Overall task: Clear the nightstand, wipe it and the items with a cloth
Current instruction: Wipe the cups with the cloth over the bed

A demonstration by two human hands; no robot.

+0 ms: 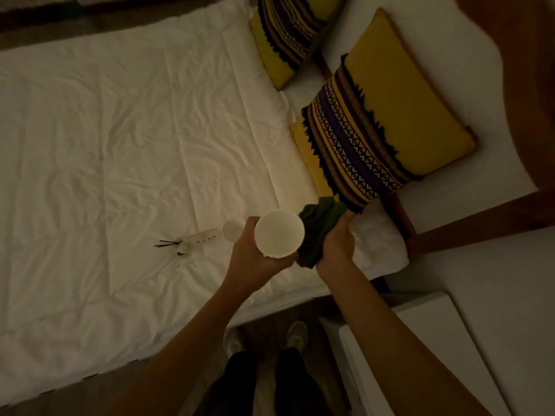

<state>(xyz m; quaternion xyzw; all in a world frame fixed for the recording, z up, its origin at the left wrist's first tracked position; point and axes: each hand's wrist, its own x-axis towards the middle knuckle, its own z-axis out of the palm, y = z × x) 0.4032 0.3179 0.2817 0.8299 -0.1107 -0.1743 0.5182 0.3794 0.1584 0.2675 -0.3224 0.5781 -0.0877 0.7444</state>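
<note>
Frame centre: left hand [253, 255] fingers wrap round white cup [279, 234] from below. Right hand [338, 243] clenches dark green cloth [319, 228], touching cup's right side.

The view from my head is dim throughout, with a warm yellowish cast. The brightest patch lies on the white bedding [150, 130] around the middle, fading toward the far left corner and the near edge. My forearms and legs at the near side read almost as silhouettes. Soft shadows sit in the bedding's creases; I see no glare. The near patterned cushion [384, 121] is fairly sharp, while the headboard [510, 70] at the right is smeared. Straight edges bow toward the frame borders, and fine grain dulls small detail.
</note>
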